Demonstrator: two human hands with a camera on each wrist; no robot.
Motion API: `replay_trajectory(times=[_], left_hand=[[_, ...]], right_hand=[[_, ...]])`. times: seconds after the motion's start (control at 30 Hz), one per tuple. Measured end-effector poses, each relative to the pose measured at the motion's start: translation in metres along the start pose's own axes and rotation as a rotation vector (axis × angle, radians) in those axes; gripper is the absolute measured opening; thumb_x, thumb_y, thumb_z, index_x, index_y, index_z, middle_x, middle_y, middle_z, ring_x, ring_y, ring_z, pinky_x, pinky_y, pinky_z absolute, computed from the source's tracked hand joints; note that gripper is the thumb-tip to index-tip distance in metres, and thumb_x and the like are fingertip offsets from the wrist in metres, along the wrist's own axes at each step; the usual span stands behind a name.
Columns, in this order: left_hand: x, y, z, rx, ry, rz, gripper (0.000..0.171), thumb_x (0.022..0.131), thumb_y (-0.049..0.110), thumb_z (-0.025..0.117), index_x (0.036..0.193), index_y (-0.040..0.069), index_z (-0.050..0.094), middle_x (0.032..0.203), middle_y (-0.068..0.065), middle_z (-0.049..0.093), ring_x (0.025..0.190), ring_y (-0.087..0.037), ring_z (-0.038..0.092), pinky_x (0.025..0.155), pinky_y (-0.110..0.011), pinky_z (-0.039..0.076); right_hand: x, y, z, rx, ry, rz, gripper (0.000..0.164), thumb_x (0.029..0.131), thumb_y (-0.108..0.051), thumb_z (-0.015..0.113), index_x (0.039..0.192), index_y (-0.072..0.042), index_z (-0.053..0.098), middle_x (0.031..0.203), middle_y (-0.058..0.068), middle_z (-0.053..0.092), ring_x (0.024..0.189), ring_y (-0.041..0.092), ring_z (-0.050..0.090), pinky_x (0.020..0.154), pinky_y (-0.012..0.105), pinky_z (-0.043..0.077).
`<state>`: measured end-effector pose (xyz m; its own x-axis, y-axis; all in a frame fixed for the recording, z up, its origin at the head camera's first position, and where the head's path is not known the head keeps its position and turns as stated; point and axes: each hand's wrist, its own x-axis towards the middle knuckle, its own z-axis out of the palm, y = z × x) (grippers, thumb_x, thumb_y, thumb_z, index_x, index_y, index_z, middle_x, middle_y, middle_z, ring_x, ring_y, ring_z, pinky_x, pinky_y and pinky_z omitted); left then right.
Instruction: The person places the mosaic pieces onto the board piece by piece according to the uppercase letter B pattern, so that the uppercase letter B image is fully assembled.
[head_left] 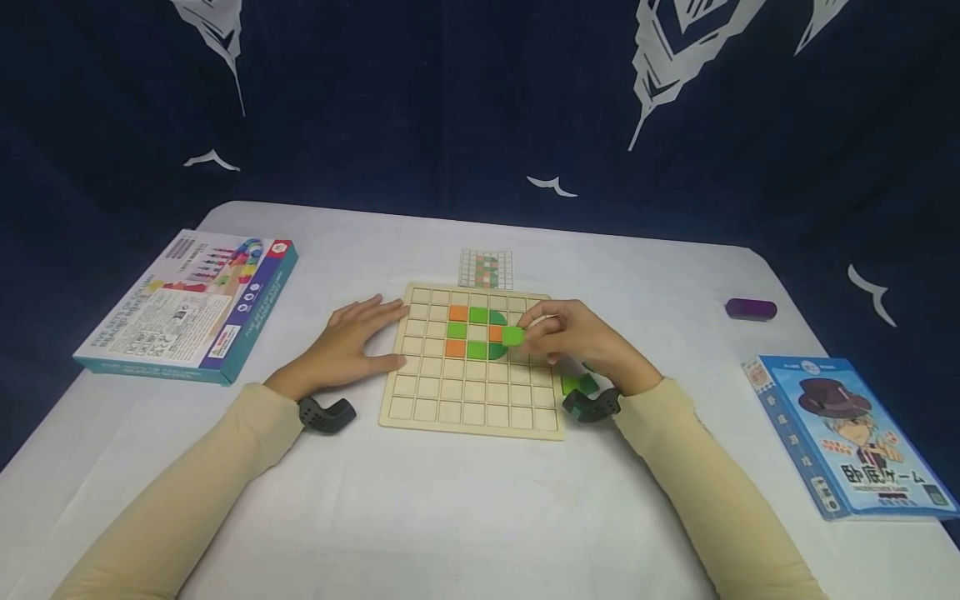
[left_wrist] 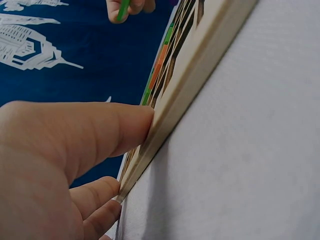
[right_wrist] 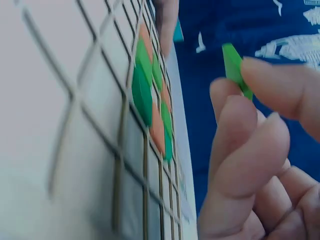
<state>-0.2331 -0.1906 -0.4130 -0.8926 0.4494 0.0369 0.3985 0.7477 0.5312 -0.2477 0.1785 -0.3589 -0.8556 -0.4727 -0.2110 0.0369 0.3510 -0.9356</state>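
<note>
Board (head_left: 450, 412): eight tiles (head_left: 477, 314) set around a bare cell (head_left: 477, 332).
Green tile (head_left: 512, 336): lifted off the board, not yet set; the right hand (head_left: 576, 335) pinches it.
Left hand (head_left: 347, 346): fingers spread, touching the board's left edge, gripping nothing.
Loose tiles (head_left: 569, 386): beside the board, unplaced.
Card (head_left: 486, 270): pattern seems longer, so likely part-way.

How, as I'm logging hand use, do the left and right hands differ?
The left hand touches the left edge of the board; the right hand hovers over its right side. The left hand, outstretched, holds nothing; the right hand pinches a green tile. Both emerge from beige sleeves.
</note>
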Motion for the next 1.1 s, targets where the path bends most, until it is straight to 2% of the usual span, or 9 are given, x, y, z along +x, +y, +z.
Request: replay_trajectory(times=[0.23, 0.37, 0.5, 0.8, 0.97, 1.1], left_hand=[[0.0, 0.0, 0.001, -0.001, -0.002, 0.0, 0.081, 0.097, 0.037, 0.073, 0.167, 0.008, 0.042, 0.176, -0.015, 0.032, 0.166, -0.04, 0.014, 0.131, -0.063, 0.003], [0.0, 0.0, 0.0, 0.001, -0.001, 0.001, 0.081, 0.097, 0.037, 0.073, 0.166, 0.008, 0.042, 0.176, -0.015, 0.032, 0.166, -0.041, 0.014, 0.131, -0.063, 0.003], [-0.001, 0.002, -0.001, 0.004, -0.001, 0.004, 0.081, 0.097, 0.037, 0.073, 0.166, 0.008, 0.042, 0.175, -0.015, 0.033, 0.165, -0.041, 0.015, 0.131, -0.063, 0.004], [-0.001, 0.003, -0.002, 0.006, 0.003, 0.013, 0.081, 0.097, 0.039, 0.073, 0.165, 0.007, 0.043, 0.175, -0.016, 0.034, 0.165, -0.042, 0.016, 0.13, -0.064, 0.005], [-0.002, 0.003, -0.003, 0.008, 0.002, 0.015, 0.081, 0.098, 0.039, 0.073, 0.166, 0.007, 0.043, 0.175, -0.016, 0.034, 0.165, -0.042, 0.016, 0.13, -0.064, 0.005], [-0.002, 0.003, -0.002, 0.004, 0.005, 0.016, 0.081, 0.097, 0.039, 0.073, 0.165, 0.007, 0.043, 0.174, -0.017, 0.034, 0.165, -0.042, 0.016, 0.13, -0.064, 0.006]], right_hand=[[-0.003, -0.007, 0.023, 0.099, -0.002, -0.023, 0.031, 0.093, 0.003, 0.072, 0.123, 0.006, 0.063, 0.091, 0.0, 0.08, 0.081, 0.013, 0.073, 0.072, 0.027, 0.061], [-0.004, -0.007, 0.034, 0.127, -0.008, -0.038, 0.032, 0.093, 0.003, 0.071, 0.123, 0.006, 0.063, 0.092, 0.002, 0.08, 0.084, 0.015, 0.074, 0.08, 0.03, 0.063], [-0.003, -0.006, 0.045, 0.139, -0.004, -0.058, 0.034, 0.09, 0.004, 0.07, 0.123, 0.008, 0.063, 0.087, -0.002, 0.078, 0.086, 0.014, 0.073, 0.086, 0.03, 0.063], [0.002, -0.003, 0.069, 0.183, 0.053, -0.042, 0.035, 0.09, 0.007, 0.072, 0.124, 0.011, 0.062, 0.078, -0.005, 0.069, 0.081, 0.01, 0.07, 0.086, 0.03, 0.064], [0.003, -0.003, 0.077, 0.151, 0.066, -0.061, 0.033, 0.09, 0.008, 0.073, 0.121, 0.011, 0.063, 0.082, -0.001, 0.075, 0.08, 0.013, 0.075, 0.084, 0.033, 0.066], [0.006, -0.003, 0.082, 0.044, 0.086, -0.103, 0.027, 0.09, 0.006, 0.075, 0.116, 0.009, 0.067, 0.084, 0.002, 0.078, 0.076, 0.012, 0.074, 0.079, 0.029, 0.065]])
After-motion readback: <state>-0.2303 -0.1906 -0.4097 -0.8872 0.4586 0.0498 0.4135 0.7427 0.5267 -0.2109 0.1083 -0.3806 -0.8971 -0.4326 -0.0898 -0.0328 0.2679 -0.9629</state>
